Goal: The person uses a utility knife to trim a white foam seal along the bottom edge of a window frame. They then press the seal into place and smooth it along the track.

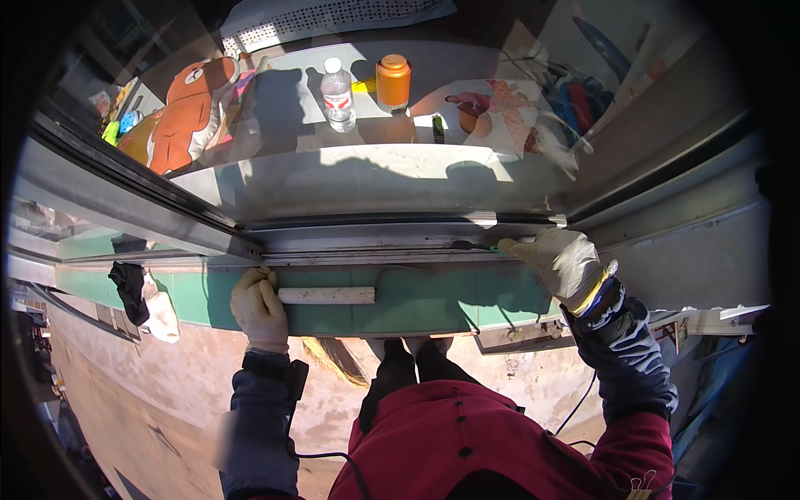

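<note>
My right hand, in a pale glove, is closed on a slim tool with a green handle and a dark head, seemingly a small brush. The brush reaches left into the window track, its head low against the rails. On the green tiled ledge, my left hand, also gloved, is curled closed near the corner of the window frame; what its fingers hold, if anything, is hidden. Right beside it lies a white bar; I cannot tell whether they touch.
Behind the glass stand a clear water bottle and an orange canister, with a brown bear cushion to their left. A black cloth and a white cloth hang over the ledge at left. Paved ground lies below the ledge.
</note>
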Demonstrator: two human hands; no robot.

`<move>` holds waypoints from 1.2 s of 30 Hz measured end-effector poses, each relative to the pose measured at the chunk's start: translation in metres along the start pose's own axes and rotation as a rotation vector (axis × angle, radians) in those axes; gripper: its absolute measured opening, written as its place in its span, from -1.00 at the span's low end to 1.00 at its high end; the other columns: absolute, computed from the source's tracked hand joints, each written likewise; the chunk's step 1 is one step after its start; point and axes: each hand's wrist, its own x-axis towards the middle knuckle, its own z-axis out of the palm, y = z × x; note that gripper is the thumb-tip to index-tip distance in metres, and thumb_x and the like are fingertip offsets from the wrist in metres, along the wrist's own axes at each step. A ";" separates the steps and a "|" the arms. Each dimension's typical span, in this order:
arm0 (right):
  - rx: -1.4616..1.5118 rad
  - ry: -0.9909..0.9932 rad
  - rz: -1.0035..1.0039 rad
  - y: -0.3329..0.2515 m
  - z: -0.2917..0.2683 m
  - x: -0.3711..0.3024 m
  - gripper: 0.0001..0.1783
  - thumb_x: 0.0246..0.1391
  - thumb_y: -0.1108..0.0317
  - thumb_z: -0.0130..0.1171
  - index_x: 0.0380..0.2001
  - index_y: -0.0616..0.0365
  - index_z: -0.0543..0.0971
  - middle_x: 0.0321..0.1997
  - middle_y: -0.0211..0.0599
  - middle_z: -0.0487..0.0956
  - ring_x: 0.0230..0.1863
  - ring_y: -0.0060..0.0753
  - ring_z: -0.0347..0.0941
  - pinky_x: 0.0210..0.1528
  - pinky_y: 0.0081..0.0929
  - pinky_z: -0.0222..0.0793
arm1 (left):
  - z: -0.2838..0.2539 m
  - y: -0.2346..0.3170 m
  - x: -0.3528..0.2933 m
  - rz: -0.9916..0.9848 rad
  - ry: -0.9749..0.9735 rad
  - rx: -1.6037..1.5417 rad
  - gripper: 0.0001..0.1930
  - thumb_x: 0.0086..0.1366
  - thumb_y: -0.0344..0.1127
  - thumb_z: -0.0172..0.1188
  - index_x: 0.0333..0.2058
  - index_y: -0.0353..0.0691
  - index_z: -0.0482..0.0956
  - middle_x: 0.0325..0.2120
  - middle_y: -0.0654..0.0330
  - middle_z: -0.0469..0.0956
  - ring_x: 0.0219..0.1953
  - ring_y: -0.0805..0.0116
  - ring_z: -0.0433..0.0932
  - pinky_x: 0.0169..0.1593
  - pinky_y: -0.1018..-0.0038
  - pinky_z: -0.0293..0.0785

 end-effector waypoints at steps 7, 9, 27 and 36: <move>-0.203 0.013 0.029 0.008 -0.033 -0.025 -0.51 0.03 0.40 0.37 0.09 -0.18 0.74 -0.48 -0.30 0.59 -0.43 -0.19 0.61 -0.37 -0.27 0.55 | 0.001 0.001 0.001 -0.005 0.013 0.005 -0.81 0.38 -0.51 0.17 -0.47 -0.29 0.51 -0.30 0.08 0.66 -0.32 -0.05 0.58 -0.24 0.14 0.47; -0.136 0.117 -0.032 -0.006 -0.033 -0.014 -0.52 0.04 0.39 0.37 0.09 -0.17 0.74 -0.51 -0.31 0.56 -0.48 -0.19 0.58 -0.42 -0.25 0.51 | -0.002 0.001 0.002 -0.017 -0.025 -0.035 -0.81 0.37 -0.52 0.17 -0.48 -0.30 0.51 -0.31 0.06 0.66 -0.34 -0.05 0.58 -0.26 0.13 0.47; -0.458 0.159 -0.163 -0.070 0.076 0.037 -0.29 0.20 0.32 0.14 0.44 -0.30 0.44 -0.52 -0.37 0.44 -0.49 -0.30 0.50 -0.50 -0.27 0.38 | 0.001 0.001 0.000 0.001 0.020 0.009 -0.84 0.36 -0.54 0.16 -0.45 -0.29 0.50 -0.28 0.06 0.65 -0.31 -0.05 0.59 -0.21 0.12 0.49; -0.004 0.147 0.006 -0.006 -0.008 -0.013 -0.47 0.08 0.32 0.37 0.18 -0.11 0.69 -0.51 -0.22 0.54 -0.45 -0.16 0.57 -0.38 -0.23 0.49 | 0.001 0.000 0.001 -0.018 -0.005 -0.024 -0.83 0.35 -0.54 0.15 -0.47 -0.29 0.51 -0.31 0.04 0.65 -0.33 -0.06 0.59 -0.24 0.12 0.48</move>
